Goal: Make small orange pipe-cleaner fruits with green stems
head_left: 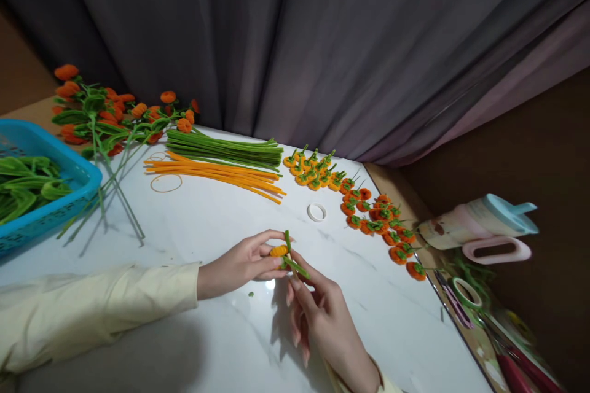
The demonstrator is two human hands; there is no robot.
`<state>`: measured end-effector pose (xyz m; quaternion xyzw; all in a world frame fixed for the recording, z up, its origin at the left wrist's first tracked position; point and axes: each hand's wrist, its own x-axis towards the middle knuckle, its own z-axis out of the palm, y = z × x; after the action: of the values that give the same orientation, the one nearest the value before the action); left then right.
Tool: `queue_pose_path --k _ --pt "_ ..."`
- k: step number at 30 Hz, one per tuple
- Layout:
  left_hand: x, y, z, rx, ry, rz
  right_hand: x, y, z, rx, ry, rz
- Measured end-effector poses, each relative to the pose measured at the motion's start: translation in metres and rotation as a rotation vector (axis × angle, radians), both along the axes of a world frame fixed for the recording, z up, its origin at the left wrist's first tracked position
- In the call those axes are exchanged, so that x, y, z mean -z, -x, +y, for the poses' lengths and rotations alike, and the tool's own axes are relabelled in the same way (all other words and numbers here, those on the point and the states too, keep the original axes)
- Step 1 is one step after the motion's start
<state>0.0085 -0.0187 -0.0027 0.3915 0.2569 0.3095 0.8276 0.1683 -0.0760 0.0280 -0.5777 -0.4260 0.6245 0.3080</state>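
Between the thumb and fingers of my left hand (237, 267) is a small yellow-orange pipe-cleaner pumpkin (278, 250). A green pipe cleaner (297, 268) is at its right side, with one end pointing up and another slanting down to the right. My right hand (329, 316) pinches at this green piece with thumb and forefinger, its other fingers curled below. Both hands are held above the white marbled table (221, 325). Where the green piece meets the pumpkin is partly covered by my fingers.
Behind lie green pipe cleaners (225, 148), orange pipe cleaners (216, 175) and a white tape ring (316, 212). Finished yellow pumpkins (314, 184) and orange pumpkins (380, 214) line the right. A blue basket (85, 187), orange-flowered stems (93, 104), a tumbler (474, 221) and pliers (511, 371) sit at the sides.
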Motion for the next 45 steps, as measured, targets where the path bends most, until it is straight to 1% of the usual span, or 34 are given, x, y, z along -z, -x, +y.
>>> queue_pose_path --k 7,9,11,14,17,19,21,24,27,31,34,37,39,45 --pt "0.001 -0.001 -0.003 0.018 -0.058 0.002 -0.003 -0.001 0.003 -0.05 0.033 0.007" --pt "0.001 -0.001 -0.002 0.011 -0.059 0.011 -0.003 -0.001 0.002 -0.066 0.013 -0.035" --pt "0.0 0.0 -0.001 0.01 -0.05 0.026 -0.002 -0.002 0.0 -0.096 -0.042 -0.104" --pt "-0.003 0.001 0.001 0.021 -0.044 0.036 0.0 -0.004 -0.002 -0.176 -0.214 -0.244" --pt "-0.005 0.002 0.002 0.032 -0.057 0.036 -0.002 -0.009 0.0 -0.28 -0.476 -0.4" --pt "-0.006 0.002 0.003 0.038 -0.066 0.031 -0.005 -0.012 0.001 -0.352 -0.622 -0.509" --pt "-0.005 0.002 0.003 0.04 -0.064 0.026 -0.008 -0.014 0.003 -0.423 -0.686 -0.605" --pt "-0.005 0.002 0.004 0.052 -0.03 0.05 -0.012 -0.015 0.005 -0.504 -0.678 -0.688" --pt "-0.006 0.002 0.006 0.072 -0.015 0.083 -0.015 -0.015 0.007 -0.551 -0.661 -0.742" --pt "-0.007 0.002 0.007 0.082 -0.04 0.059 -0.019 -0.016 0.009 -0.607 -0.64 -0.78" --pt "-0.008 0.002 0.007 0.064 0.012 0.031 -0.021 -0.016 0.01 -0.644 -0.624 -0.8" --pt "-0.01 0.002 0.007 0.058 0.074 0.002 -0.021 -0.016 0.01 -0.658 -0.629 -0.817" --pt "-0.011 0.002 0.008 0.066 0.082 0.003 -0.021 -0.016 0.01 -0.658 -0.636 -0.823" --pt "-0.008 0.003 0.007 0.111 -0.026 0.041 -0.022 -0.016 0.009 -0.64 -0.624 -0.789"
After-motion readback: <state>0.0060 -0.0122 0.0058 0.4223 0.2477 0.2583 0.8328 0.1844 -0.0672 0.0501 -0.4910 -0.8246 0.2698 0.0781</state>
